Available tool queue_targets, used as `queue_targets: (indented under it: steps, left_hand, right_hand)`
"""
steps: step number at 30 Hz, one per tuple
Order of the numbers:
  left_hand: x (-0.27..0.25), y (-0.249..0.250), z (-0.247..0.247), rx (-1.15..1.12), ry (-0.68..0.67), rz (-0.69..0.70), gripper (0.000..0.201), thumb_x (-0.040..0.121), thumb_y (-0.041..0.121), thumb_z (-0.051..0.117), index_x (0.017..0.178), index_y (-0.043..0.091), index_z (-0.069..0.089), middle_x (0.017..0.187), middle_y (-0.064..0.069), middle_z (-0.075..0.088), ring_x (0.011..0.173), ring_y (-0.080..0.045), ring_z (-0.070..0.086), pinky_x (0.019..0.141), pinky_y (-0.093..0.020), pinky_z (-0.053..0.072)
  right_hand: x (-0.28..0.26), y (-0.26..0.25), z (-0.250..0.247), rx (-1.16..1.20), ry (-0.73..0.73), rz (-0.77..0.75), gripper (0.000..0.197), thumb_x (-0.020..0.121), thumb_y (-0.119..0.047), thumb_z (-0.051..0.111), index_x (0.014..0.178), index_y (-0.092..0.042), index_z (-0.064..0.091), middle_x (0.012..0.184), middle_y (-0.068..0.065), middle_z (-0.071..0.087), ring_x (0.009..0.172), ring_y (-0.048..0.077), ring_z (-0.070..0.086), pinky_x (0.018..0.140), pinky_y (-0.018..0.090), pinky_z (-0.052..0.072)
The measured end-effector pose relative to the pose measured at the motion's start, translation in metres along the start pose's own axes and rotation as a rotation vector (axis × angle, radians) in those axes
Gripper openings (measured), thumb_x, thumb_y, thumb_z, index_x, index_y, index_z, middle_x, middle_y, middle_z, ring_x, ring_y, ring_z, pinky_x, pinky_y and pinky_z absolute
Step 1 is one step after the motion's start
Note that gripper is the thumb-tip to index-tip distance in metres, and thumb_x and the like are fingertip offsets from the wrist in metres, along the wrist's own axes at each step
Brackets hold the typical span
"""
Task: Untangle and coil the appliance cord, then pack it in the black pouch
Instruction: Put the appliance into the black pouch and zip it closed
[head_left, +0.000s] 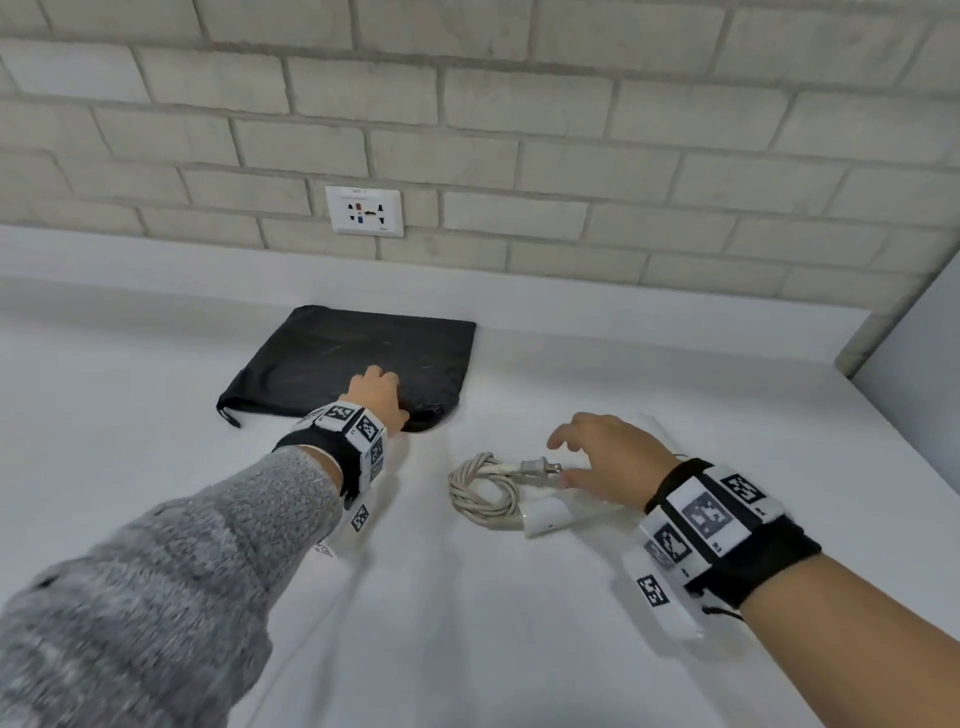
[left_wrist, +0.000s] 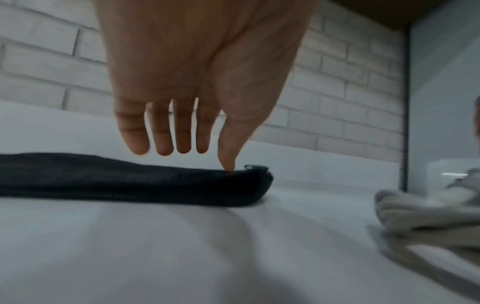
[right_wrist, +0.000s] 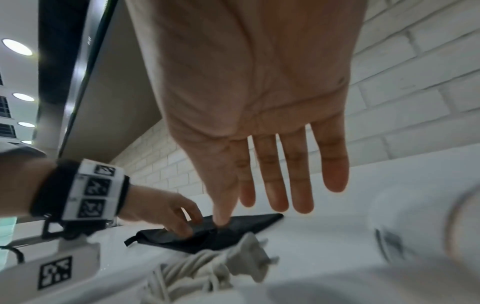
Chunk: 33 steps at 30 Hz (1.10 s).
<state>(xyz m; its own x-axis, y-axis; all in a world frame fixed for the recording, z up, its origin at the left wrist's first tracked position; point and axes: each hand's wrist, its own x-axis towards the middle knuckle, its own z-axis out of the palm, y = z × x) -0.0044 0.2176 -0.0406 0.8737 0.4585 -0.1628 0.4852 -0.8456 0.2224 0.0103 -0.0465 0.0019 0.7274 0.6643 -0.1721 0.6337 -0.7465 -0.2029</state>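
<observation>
Left hand (head_left: 378, 397) first: the grip is loose, fingers straight and hanging down, and the left wrist view shows the thumb tip (left_wrist: 228, 164) touching the top of the black pouch (head_left: 363, 358) close to its near right corner, while the four fingers hover just above the fabric. Nothing held there.

Over to the right hand (head_left: 602, 457): fingers spread and relaxed, palm down, grip open. It hangs just over the plug (head_left: 540, 467) of the appliance cord (head_left: 483, 491); from the head view I cannot tell whether the thumb actually touches the plug.

The cord lies in a bundle of loops on the white counter (head_left: 467, 623), plug prongs pointing right toward that hand. A white appliance body (head_left: 550, 514) lies beside the coil, partly under the right hand, blurred in the right wrist view.

The pouch lies flat on the counter, behind and left of the cord, apart from it, with its zipper edge along the near side and a small pull tab (head_left: 228, 415) at the near left corner.

Behind it all, a pale brick wall (head_left: 571, 130) with a white wall socket (head_left: 364, 211) set above the counter's back edge. A grey knit sleeve (head_left: 182, 561) covers the left forearm, and both wrists carry marker bands.
</observation>
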Motion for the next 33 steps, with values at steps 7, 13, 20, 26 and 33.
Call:
queue_targets:
  steps: [7,13,20,26,33]
  left_hand:
    - [0.011,0.01,0.006,-0.051,-0.017,0.156,0.022,0.091,0.013,0.047,0.106,0.013,0.063,0.112,-0.014,0.063,0.102,-0.032,0.058,0.088,-0.039,0.048]
    - [-0.02,0.039,-0.006,-0.298,0.191,0.569,0.012,0.085,0.007,0.054,0.097,0.007,0.059,0.091,-0.012,0.067,0.088,-0.03,0.061,0.08,-0.037,0.048]
    - [-0.037,0.014,-0.016,0.078,0.193,0.58,0.032,0.078,-0.008,0.038,0.091,0.011,0.06,0.111,-0.01,0.047,0.098,-0.033,0.05,0.079,-0.039,0.043]
    - [-0.056,-0.052,-0.012,-0.055,0.088,0.165,0.027,0.082,-0.004,0.043,0.096,0.004,0.064,0.11,-0.018,0.052,0.084,-0.034,0.058,0.072,-0.033,0.05]
    - [-0.065,-0.06,-0.058,-0.633,0.373,-0.091,0.03,0.082,0.0,0.05,0.059,0.019,0.056,0.063,-0.005,0.055,0.029,-0.003,0.055,0.034,-0.013,0.047]
  right_hand:
    - [0.02,-0.021,-0.011,0.103,0.057,-0.024,0.039,0.087,-0.029,0.055,0.124,-0.021,0.048,0.12,0.004,0.051,0.108,0.02,0.05,0.09,0.032,0.041]
    - [0.059,-0.038,-0.002,0.174,0.173,-0.024,0.053,0.088,-0.035,0.053,0.134,-0.016,0.035,0.126,0.013,0.038,0.108,0.032,0.051,0.091,0.036,0.043]
    - [0.077,-0.015,-0.024,0.22,0.369,-0.059,0.023,0.093,-0.012,0.043,0.093,0.004,0.059,0.096,0.024,0.061,0.094,0.035,0.053,0.074,0.03,0.033]
    - [0.073,0.016,-0.036,0.321,0.441,-0.003,0.018,0.091,-0.009,0.045,0.098,0.002,0.058,0.099,0.024,0.059,0.092,0.037,0.057,0.081,0.033,0.04]
    - [0.028,0.003,-0.005,0.139,0.151,-0.265,0.047,0.078,-0.028,0.064,0.12,-0.022,0.042,0.112,0.003,0.041,0.094,0.023,0.048,0.089,0.037,0.041]
